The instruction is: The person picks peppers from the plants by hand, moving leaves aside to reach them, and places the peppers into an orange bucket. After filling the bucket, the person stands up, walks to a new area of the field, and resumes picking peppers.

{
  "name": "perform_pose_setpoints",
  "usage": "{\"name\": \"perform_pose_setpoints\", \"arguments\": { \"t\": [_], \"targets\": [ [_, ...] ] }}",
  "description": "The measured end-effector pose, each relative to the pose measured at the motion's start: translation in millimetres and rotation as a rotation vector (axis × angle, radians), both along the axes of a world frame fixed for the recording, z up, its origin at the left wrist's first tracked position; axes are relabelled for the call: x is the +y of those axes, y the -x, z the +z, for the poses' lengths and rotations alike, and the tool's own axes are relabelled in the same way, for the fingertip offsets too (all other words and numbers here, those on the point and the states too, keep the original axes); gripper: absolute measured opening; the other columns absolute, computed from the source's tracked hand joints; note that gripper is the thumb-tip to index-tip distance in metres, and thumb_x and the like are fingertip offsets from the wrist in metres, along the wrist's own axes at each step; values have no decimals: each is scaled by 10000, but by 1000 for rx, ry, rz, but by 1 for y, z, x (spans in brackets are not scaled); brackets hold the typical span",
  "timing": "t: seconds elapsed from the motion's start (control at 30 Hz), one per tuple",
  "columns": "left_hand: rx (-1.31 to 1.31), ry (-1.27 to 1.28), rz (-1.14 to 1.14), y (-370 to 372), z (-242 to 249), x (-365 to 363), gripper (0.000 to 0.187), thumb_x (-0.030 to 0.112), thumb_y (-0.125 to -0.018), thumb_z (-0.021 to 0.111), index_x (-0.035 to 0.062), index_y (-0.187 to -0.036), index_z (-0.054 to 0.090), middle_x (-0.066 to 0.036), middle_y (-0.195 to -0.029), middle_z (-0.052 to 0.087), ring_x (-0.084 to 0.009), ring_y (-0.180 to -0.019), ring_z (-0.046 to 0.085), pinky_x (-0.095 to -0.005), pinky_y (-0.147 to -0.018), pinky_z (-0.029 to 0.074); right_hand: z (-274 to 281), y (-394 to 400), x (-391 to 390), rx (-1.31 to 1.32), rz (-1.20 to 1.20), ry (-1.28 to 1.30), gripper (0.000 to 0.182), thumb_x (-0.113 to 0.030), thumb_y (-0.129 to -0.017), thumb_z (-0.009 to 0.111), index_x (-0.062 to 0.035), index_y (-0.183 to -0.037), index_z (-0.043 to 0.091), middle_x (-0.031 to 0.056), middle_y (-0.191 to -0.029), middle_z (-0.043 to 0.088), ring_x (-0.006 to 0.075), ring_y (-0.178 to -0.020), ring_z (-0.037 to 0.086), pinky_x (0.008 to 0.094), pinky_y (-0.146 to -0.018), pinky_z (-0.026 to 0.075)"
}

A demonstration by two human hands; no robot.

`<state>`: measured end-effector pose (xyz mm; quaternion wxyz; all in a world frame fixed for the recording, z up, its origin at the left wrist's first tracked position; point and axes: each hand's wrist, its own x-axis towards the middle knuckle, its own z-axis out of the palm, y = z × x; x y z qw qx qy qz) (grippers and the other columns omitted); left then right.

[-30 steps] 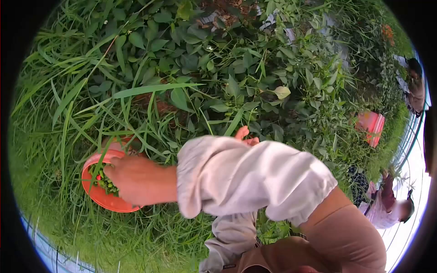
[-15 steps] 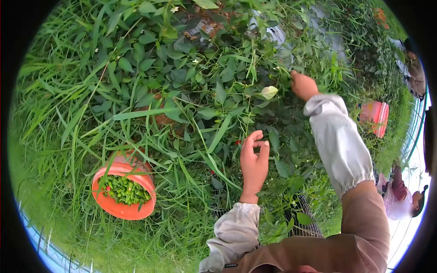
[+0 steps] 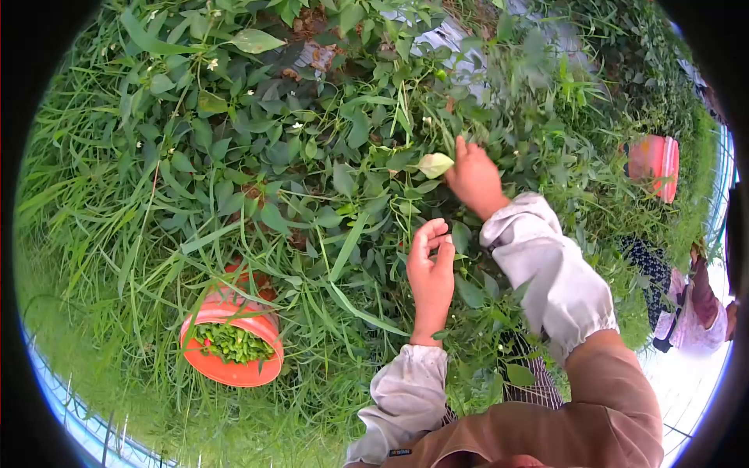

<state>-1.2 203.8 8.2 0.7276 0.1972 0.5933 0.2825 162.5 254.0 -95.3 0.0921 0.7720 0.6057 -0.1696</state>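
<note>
My left hand (image 3: 431,273) is held low in front of the pepper plants (image 3: 351,156), its fingers curled in toward the thumb. Whether anything small sits in that curl is hidden. Up and to the right, my right hand (image 3: 476,179) is in among the stems, beside a pale yellowish leaf (image 3: 435,164). Its fingertips are drawn together and partly lost in the foliage, so what they grip cannot be made out. An orange-red bucket (image 3: 234,377) at lower left holds many small green peppers (image 3: 234,343) with a bit of red among them.
Tall grass (image 3: 86,257) surrounds the plants and the bucket. A second reddish bucket (image 3: 663,168) stands at the right. Beyond it a person (image 3: 690,312) is in the row. Strips of silvery ground sheet (image 3: 456,51) show between plants at the top.
My right hand has moved left and down, closer to the pale leaf and my left hand. The left hand stays nearly in place, its fingers more curled. The view has shifted slightly.
</note>
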Motion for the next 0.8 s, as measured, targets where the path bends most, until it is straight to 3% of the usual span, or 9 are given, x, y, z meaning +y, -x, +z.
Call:
{"name": "perform_pose_setpoints", "arguments": {
  "t": [0.1, 0.2, 0.3, 0.37, 0.4, 0.47, 0.5, 0.63, 0.8],
  "targets": [
    [26, -51, 3, -2, -1, 1, 311, -11, -864, 523, -1, -1174, 546, -73, -1106, 594, -106, -911, 545, -245, -850, 446, 19, -29, 29, -76, 51, -189, 429, -449, -901, 528, -38, -880, 652, 138, -719, 622, 314, -632, 618, 419, -570, 508],
    [16, 7, 8, -4, 1, 5, 298, -11, -866, 522, -2, -1163, 549, -67, -1102, 596, -102, -910, 542, -243, -841, 442, 33, -54, 61, -221, 140, -159, 472, -469, -920, 488, -103, -672, 651, 111, -608, 607, 329, -548, 596, 420, -521, 490],
    [19, 18, 14, -3, -1, 6, 299, -6, -868, 527, -2, -1166, 547, -64, -1103, 596, -100, -917, 540, -244, -837, 441, 50, -64, 103, -305, 218, -230, 461, -463, -907, 521, -39, -803, 670, 143, -704, 642, 295, -706, 640, 389, -610, 513],
    [30, 15, 24, -4, -5, 6, 295, -3, -871, 529, 1, -1166, 548, -63, -1094, 598, -100, -915, 542, -242, -831, 442, 46, -74, 144, 68, 198, -546, 360, -358, -900, 562, -21, -930, 685, 170, -833, 674, 290, -797, 650, 373, -697, 521],
    [34, 17, 30, -4, -6, 6, 295, -3, -871, 529, 1, -1166, 548, -63, -1094, 598, -100, -915, 542, -242, -831, 442, 44, -76, 163, 74, 202, -544, 360, -358, -900, 562, -21, -930, 685, 170, -833, 674, 290, -797, 650, 373, -697, 521],
    [10, 5, 70, -4, -8, 6, 283, 9, -882, 537, 7, -1165, 549, -63, -1086, 602, -98, -905, 547, -241, -822, 444, 36, -79, 196, 577, -198, -137, 276, -247, -864, 591, -29, -1000, 691, 183, -914, 683, 312, -806, 653, 372, -743, 519],
    [13, 6, 75, -4, -8, 7, 283, 9, -882, 537, 7, -1165, 549, -63, -1086, 602, -98, -905, 547, -241, -822, 444, 12, -85, 207, 577, -245, 5, 276, -242, -849, 597, -30, -999, 693, 183, -916, 683, 315, -813, 654, 374, -748, 519],
    [19, 51, 112, -1, -12, 11, 270, 43, -882, 590, 1, -1147, 559, -63, -1060, 607, -124, -905, 556, -262, -838, 455, -151, -137, 216, -83, 149, 208, 287, -218, -790, 620, -34, -997, 699, 185, -924, 684, 326, -842, 659, 384, -771, 521],
    [8, 70, 132, 3, -13, 11, 266, 102, -904, 600, 45, -1159, 552, -28, -1081, 607, -88, -898, 566, -234, -736, 451, -105, -96, 209, -46, 40, 187, 322, -277, -765, 633, -69, -1002, 698, 182, -936, 678, 331, -859, 658, 400, -785, 516]
  ]
}}
